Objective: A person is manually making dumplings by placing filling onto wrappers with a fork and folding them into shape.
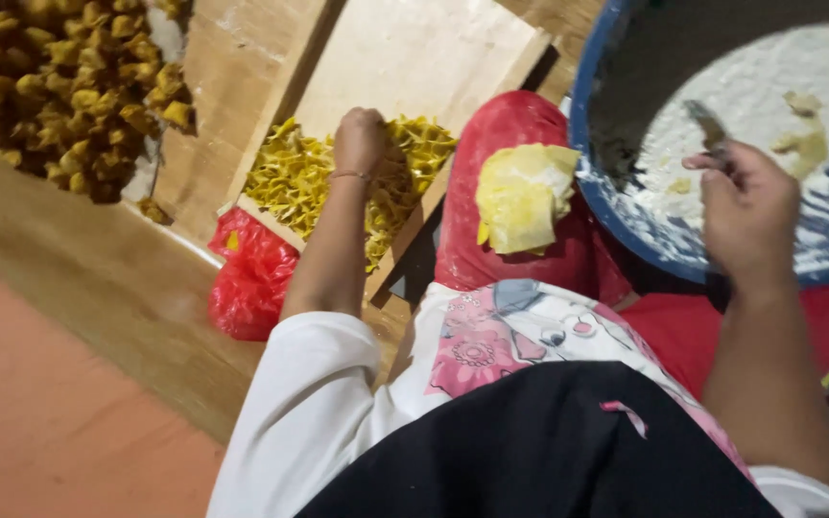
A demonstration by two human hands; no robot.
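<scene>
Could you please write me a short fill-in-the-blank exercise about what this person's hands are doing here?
1. The left hand rests on a pile of ___ wrappers.
2. The right hand holds a spoon over a ___-rimmed bowl.
3. A stack of wrappers lies on the person's ___ knee.

Missing words: yellow; blue; red

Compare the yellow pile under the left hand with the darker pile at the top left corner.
The yellow pile is bright lemon yellow; the darker pile is golden brown. The yellow pile sits on a wooden board beneath the left hand; the darker pile lies apart, untouched by either hand. The darker pile spreads wider and runs out of frame. Both are heaps of small crinkled dough-like pieces.
</scene>
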